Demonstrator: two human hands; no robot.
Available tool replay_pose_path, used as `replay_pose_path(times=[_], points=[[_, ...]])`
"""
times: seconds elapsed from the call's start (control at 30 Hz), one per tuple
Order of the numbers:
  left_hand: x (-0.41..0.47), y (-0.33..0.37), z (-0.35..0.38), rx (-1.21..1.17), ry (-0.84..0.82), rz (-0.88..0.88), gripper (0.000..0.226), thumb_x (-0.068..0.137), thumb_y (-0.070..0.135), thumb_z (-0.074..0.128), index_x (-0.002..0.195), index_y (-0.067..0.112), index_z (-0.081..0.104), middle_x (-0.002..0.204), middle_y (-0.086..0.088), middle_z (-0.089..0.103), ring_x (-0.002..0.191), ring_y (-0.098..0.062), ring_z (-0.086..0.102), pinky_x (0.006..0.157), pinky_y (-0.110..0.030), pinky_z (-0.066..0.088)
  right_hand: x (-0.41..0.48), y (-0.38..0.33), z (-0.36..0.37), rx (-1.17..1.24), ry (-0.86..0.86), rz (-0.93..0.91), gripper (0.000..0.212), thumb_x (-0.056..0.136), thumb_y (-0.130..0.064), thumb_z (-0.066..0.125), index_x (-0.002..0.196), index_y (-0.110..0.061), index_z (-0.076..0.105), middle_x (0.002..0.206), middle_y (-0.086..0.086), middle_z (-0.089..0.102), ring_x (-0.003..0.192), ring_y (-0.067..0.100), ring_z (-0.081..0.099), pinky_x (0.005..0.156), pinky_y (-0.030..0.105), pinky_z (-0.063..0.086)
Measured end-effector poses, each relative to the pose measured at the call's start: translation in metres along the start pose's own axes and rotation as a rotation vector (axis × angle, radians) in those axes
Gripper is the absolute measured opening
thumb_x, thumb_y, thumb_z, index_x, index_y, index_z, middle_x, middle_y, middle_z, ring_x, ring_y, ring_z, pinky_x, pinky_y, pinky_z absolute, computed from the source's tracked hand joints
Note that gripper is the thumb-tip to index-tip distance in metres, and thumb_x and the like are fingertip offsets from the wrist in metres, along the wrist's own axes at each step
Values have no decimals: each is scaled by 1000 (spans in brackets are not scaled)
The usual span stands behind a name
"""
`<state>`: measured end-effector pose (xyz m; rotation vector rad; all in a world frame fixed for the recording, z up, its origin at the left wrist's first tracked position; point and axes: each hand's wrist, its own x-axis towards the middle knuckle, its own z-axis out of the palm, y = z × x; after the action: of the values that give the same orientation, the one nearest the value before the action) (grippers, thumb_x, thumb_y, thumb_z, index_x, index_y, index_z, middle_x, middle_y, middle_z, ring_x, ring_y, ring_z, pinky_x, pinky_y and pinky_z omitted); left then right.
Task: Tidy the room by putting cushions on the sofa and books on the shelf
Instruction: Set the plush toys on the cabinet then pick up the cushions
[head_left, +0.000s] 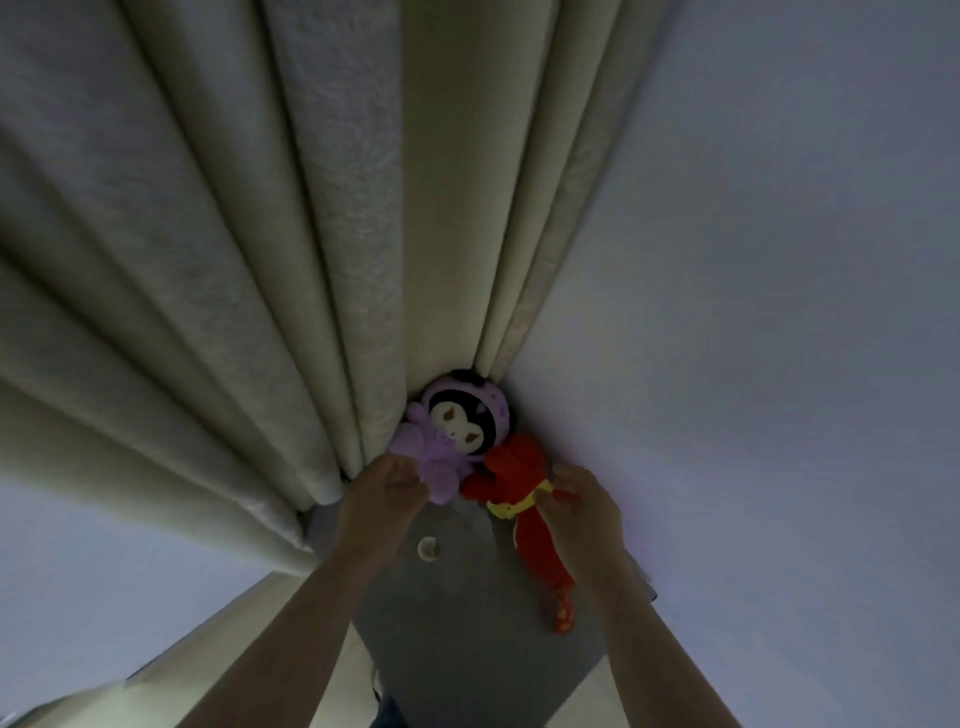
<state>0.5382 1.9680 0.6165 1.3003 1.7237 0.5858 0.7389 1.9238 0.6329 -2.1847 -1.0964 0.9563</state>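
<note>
In the corner where the curtain (311, 260) meets the wall (779, 260), on the grey floor (467, 639), the left hand (384, 491) grips the purple toy (434, 457) and the right hand (579, 506) grips the red toy (519, 483), which stretches back along that arm.

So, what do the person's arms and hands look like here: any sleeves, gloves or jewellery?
Both forearms are bare to the frame's edge, no sleeves in view. The left hand and right hand are ungloved; no watch, bracelet or ring shows in the dim light.
</note>
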Motion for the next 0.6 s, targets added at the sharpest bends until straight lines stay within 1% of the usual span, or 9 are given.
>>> replay_pose_path(times=[0.1, 0.2, 0.27, 0.33, 0.37, 0.43, 0.47, 0.53, 0.6], points=[[-24, 9, -16, -6, 47, 48, 23, 85, 12, 67, 75, 29, 55, 77, 14, 58, 72, 2, 53, 61, -16, 40, -12, -8, -7, 21, -57, -49, 33, 89, -13, 64, 122, -12, 58, 101, -5, 66, 80, 10, 59, 69, 9, 42], [-48, 14, -22, -38, 125, 8, 26, 83, 10, 67, 75, 31, 56, 80, 15, 60, 79, -8, 59, 74, -23, 45, -19, -16, -20, 21, -143, -165, 29, 91, -8, 62, 119, -6, 60, 94, -7, 60, 80, 7, 50, 63, 1, 37], [-64, 13, -21, -65, 196, -10, 18, 82, 12, 69, 82, 28, 61, 82, 15, 63, 84, -12, 62, 70, -18, 43, -23, -20, -28, 19, -229, -228, 30, 91, -12, 62, 121, -7, 58, 93, -10, 54, 81, 3, 51, 64, 3, 37], [-84, 14, -19, -47, 270, -25, 15, 82, 13, 68, 88, 25, 62, 82, 15, 63, 80, -7, 60, 62, -13, 38, -27, -21, -35, 46, -295, -257, 35, 92, -17, 63, 125, -12, 56, 99, -10, 58, 84, -3, 55, 65, 2, 40], [-95, 15, -18, -56, 307, -43, 15, 82, 13, 68, 91, 23, 63, 83, 13, 63, 75, -4, 58, 60, -12, 37, -30, -22, -39, 51, -317, -271, 36, 91, -19, 63, 126, -13, 56, 104, -6, 61, 91, 1, 59, 69, 4, 43], [-120, 16, -13, -114, 371, -88, 17, 81, 11, 69, 95, 21, 64, 84, 9, 64, 71, 2, 58, 59, -11, 38, -38, -24, -45, 11, -368, -342, 36, 91, -20, 64, 125, -10, 57, 114, 1, 63, 106, 16, 61, 85, 19, 48], [-130, 15, -12, -145, 400, -101, 18, 80, 11, 70, 95, 20, 65, 85, 8, 66, 74, -1, 60, 61, -13, 40, -39, -25, -46, -3, -379, -380, 35, 91, -19, 65, 123, -9, 57, 114, 2, 62, 109, 18, 60, 90, 26, 48], [-154, 12, -11, -197, 453, -125, 18, 80, 10, 70, 95, 19, 65, 89, 6, 67, 80, -8, 64, 64, -17, 43, -46, -27, -47, -5, -421, -414, 34, 91, -16, 65, 123, -10, 57, 110, 1, 59, 105, 17, 58, 91, 28, 47], [-181, 7, -12, -253, 510, -137, 17, 82, 8, 69, 95, 18, 64, 91, 8, 67, 82, -6, 65, 66, -17, 46, -58, -28, -43, -8, -472, -441, 35, 91, -17, 64, 124, -13, 56, 108, 1, 59, 98, 14, 57, 87, 25, 46]])
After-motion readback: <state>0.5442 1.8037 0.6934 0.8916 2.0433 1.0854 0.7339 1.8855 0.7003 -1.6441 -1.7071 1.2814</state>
